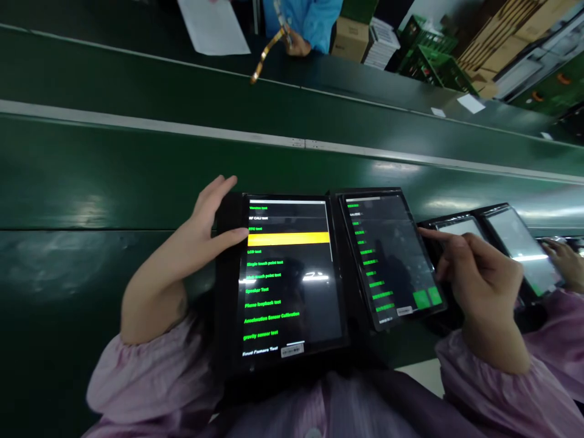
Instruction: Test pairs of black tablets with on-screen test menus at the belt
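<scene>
In front of me a tablet [292, 292] in a black case shows a list of green test names with one yellow row. My left hand [201, 234] is open at its left side, thumb tip on the screen's left edge beside the yellow row, fingers stretched beyond the case. A second tablet [387, 261] lies slightly tilted to the right, its screen showing a green list and two green squares low down. My right hand [479, 274] is at its right edge, index finger stretched out to the edge, other fingers bent; nothing shows in it.
Two more tablets [520, 243] lie to the right, where another person's hand [566, 261] rests by the farther one. Across the green table [137, 158], a person in a blue sleeve [322, 24] holds an orange-gold strip [264, 59]. Cartons [349, 45] and green crates [440, 64] stand behind.
</scene>
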`<state>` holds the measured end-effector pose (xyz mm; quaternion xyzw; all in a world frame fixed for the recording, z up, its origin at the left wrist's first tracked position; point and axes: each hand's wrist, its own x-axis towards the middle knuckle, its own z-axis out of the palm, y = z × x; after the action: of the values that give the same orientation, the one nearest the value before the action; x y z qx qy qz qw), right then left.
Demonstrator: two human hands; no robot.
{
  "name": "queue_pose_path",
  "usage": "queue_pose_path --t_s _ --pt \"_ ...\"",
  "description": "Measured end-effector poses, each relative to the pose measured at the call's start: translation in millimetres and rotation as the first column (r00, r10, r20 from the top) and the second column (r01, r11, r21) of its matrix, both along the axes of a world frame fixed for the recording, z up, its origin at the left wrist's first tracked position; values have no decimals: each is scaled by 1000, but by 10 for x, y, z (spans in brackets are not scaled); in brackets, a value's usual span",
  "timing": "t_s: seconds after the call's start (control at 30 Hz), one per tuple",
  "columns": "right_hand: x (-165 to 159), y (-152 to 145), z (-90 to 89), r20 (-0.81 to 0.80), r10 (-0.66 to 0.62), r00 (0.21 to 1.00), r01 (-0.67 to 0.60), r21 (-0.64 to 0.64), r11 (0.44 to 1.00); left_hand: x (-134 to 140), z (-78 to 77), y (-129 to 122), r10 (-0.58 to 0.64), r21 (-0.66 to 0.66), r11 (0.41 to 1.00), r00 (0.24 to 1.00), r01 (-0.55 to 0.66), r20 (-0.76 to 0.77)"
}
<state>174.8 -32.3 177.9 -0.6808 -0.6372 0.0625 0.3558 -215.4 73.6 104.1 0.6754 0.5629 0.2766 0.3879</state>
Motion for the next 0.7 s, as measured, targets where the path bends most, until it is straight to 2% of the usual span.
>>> queue_pose_path --t_s 0.1,0.3,0.47,0.57,0.63,0.7 --pt "97 -123 11 -105 -142 984 141 -16 990 15 65 -9 89 -27 996 996 -88 12" --pt "214 -427 32 -185 -313 931 315 -17 949 219 252 -66 276 -138 949 959 -284 -71" --pt "363 -688 92 -216 -440 872 444 -31 895 261 111 -41 289 -11 957 957 -289 1" --pt "569 -814 23 -214 -530 821 487 -222 845 248 30 -27 306 24 951 949 -308 71" --pt "728 -894 -113 -193 -586 787 494 -370 787 248 14 -61 343 0 939 937 -344 69" --pt "856 -977 -308 -196 -607 770 474 -462 750 258 -5 -138 397 6 918 918 -397 -6"
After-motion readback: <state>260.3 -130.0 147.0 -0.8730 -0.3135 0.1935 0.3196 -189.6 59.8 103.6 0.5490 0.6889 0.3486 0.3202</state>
